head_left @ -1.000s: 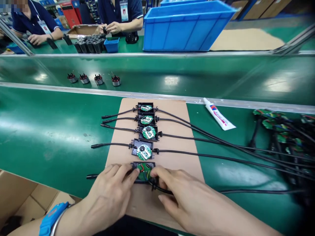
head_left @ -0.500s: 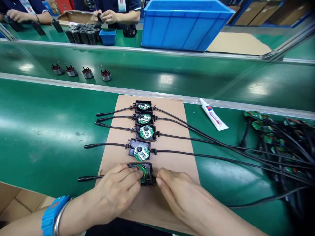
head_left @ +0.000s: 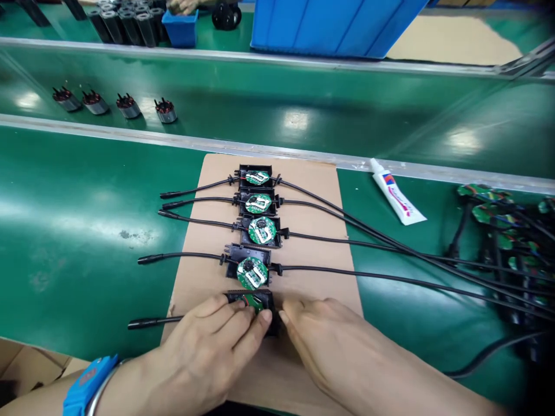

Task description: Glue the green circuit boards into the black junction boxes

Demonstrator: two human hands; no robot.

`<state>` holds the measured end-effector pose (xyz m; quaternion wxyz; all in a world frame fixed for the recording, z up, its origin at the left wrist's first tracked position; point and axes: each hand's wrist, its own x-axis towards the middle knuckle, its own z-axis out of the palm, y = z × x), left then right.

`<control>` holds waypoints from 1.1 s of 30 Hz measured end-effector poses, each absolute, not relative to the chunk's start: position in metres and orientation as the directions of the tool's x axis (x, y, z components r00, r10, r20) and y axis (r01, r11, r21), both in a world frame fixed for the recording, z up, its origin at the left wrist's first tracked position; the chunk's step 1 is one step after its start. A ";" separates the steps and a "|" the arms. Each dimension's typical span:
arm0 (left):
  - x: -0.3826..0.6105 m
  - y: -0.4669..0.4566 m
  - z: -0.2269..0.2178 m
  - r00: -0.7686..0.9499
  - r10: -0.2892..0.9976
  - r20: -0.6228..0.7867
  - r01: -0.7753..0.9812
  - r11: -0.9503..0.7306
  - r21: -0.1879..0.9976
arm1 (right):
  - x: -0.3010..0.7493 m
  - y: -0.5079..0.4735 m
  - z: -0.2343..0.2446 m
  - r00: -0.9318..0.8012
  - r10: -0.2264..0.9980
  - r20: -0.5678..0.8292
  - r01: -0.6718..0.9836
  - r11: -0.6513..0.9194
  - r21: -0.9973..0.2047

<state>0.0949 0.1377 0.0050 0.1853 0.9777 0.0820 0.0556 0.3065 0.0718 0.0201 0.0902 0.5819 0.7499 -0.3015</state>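
Observation:
A brown cardboard sheet (head_left: 299, 190) on the green bench carries a row of black housings with round green circuit boards and black cables. My left hand (head_left: 212, 352), with a blue wristband, presses its fingers on the nearest housing (head_left: 254, 300) from the left. My right hand (head_left: 333, 346) rests against that housing's right end, fingertips bent down on it. Both hands cover most of it; only its top edge and a bit of green board show. The housing just beyond, with its board (head_left: 252, 272), lies untouched.
A white glue tube (head_left: 396, 193) lies right of the cardboard. A tangle of cables with green boards (head_left: 503, 231) fills the right side. Several small motor parts (head_left: 125, 107) sit on the conveyor belt beyond. A blue bin (head_left: 338, 26) stands at the far side.
My left fingers have slid further over the nearest housing and my right hand has closed in on its right end. The view has tilted down, and the near cable now trails away to the right.

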 end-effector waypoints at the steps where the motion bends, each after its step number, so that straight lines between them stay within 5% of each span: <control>1: 0.097 0.137 0.004 0.981 0.178 0.071 0.142 -0.924 0.356 | 0.305 0.073 0.018 -0.289 0.805 -0.519 0.932 0.112 -0.346; 4: 0.103 0.131 0.002 0.979 0.196 0.053 0.174 -0.944 0.282 | 0.296 0.071 0.011 -0.199 0.794 -0.574 0.968 0.066 -0.244; 8: 0.108 0.126 0.002 0.975 0.222 0.021 0.211 -0.947 0.241 | 0.285 0.065 0.009 -0.082 0.886 -0.456 0.997 0.078 -0.027; 13: 0.101 0.127 0.004 0.965 0.254 0.065 0.230 -0.940 0.250 | 0.297 0.062 0.014 -0.130 0.929 -0.347 0.973 0.052 -0.227; 20: 0.096 0.118 -0.004 0.943 0.316 0.105 0.278 -0.920 0.276 | 0.307 0.046 0.000 -0.194 0.980 0.044 0.823 0.187 -0.537; 26: 0.094 0.153 0.016 0.933 0.307 0.187 0.168 -0.832 0.528 | 0.325 0.072 0.003 -0.202 0.977 0.075 0.800 0.208 -0.563; 30: 0.093 0.201 0.015 0.854 0.501 0.143 0.405 -0.811 0.422 | 0.334 0.089 -0.011 -0.126 0.972 0.198 0.853 0.209 -0.478; 33: 0.091 0.220 0.009 0.868 0.496 0.037 0.431 -0.787 0.441 | 0.334 0.084 -0.013 -0.106 0.965 0.239 0.812 0.223 -0.540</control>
